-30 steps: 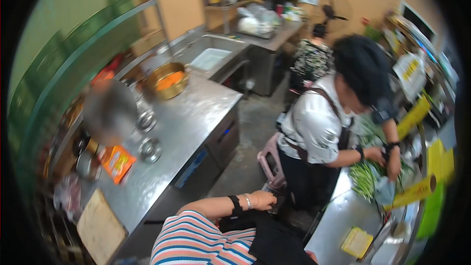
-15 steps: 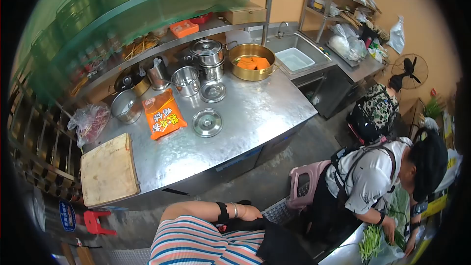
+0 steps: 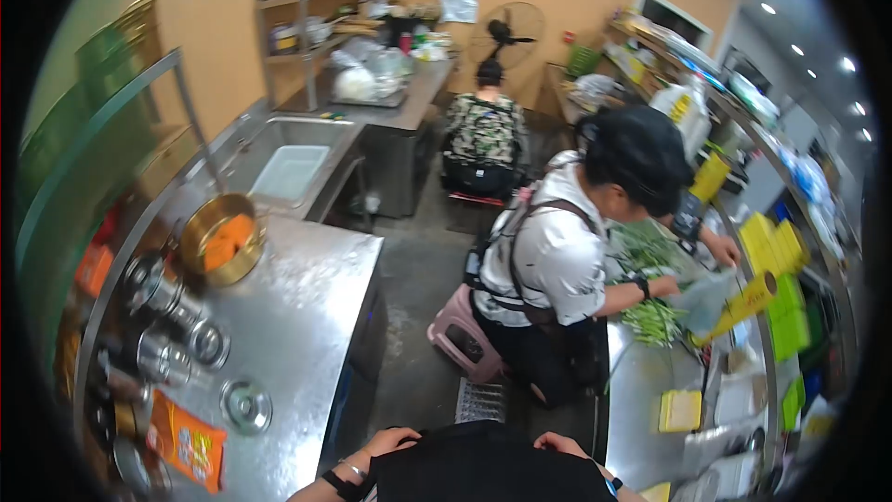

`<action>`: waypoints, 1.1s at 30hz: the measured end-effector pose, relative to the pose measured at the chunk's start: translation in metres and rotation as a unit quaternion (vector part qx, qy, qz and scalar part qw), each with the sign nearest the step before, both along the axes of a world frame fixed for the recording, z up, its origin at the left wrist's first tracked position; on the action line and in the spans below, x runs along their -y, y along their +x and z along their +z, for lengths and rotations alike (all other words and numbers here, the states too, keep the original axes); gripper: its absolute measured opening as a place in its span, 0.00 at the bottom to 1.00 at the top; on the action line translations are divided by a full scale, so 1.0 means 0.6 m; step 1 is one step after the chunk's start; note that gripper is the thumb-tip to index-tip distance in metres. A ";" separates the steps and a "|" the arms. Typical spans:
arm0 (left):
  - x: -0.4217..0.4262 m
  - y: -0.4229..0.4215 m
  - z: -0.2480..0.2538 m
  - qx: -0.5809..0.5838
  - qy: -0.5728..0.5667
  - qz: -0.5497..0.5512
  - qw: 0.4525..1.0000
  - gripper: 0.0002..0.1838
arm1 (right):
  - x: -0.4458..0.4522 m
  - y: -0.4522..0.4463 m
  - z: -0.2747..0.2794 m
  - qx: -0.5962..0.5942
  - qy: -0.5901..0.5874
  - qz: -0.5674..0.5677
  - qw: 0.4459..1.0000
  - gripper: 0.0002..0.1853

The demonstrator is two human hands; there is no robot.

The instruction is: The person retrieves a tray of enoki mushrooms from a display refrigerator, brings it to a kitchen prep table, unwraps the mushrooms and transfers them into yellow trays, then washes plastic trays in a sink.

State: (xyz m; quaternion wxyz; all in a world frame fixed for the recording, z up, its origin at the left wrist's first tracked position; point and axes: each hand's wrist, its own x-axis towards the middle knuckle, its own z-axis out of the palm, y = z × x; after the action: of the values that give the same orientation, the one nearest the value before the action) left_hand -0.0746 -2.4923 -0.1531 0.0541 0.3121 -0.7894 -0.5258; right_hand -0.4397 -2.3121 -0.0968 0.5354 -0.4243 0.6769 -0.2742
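Hands (image 3: pixel 394 439) x2 nr 1 blk cloth (image 3: pixel 483 467)

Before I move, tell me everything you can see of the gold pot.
The gold pot is wide, round and lidless, with shiny, brass-like metal walls. It stands upright on the steel counter, near the sink, and holds orange pieces. Blur hides its handle details, and I cannot tell whether it holds any liquid.

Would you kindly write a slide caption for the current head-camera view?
A co-worker handles leafy greens at a metal counter; the wearer's left hand and right hand show below.
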 end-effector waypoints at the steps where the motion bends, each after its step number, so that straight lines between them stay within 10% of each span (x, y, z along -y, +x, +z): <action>1: 0.008 0.001 -0.012 0.003 0.006 0.006 1.000 0.15 | -0.012 0.003 -0.018 0.032 -0.006 -0.017 0.999 0.10; 10: 0.084 0.026 -0.300 0.018 0.171 -0.073 0.982 0.10 | -0.087 0.081 0.008 0.079 -0.030 -0.139 0.987 0.10; 21: 0.103 -0.166 -0.175 0.137 0.105 -0.260 0.950 0.11 | -0.191 0.084 -0.010 0.185 -0.081 -0.279 0.939 0.10; 33: 0.093 -0.437 -0.024 0.028 -0.169 -0.532 0.829 0.14 | -0.345 0.029 0.044 -0.184 -0.196 -0.382 0.884 0.17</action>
State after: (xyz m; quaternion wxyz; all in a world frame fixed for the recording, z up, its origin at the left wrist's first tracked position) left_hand -0.3367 -2.5481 -0.1676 -0.2044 -0.1553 -0.9110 -0.3227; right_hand -0.4223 -2.1051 -0.0705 0.1607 -0.2724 0.8053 -0.5015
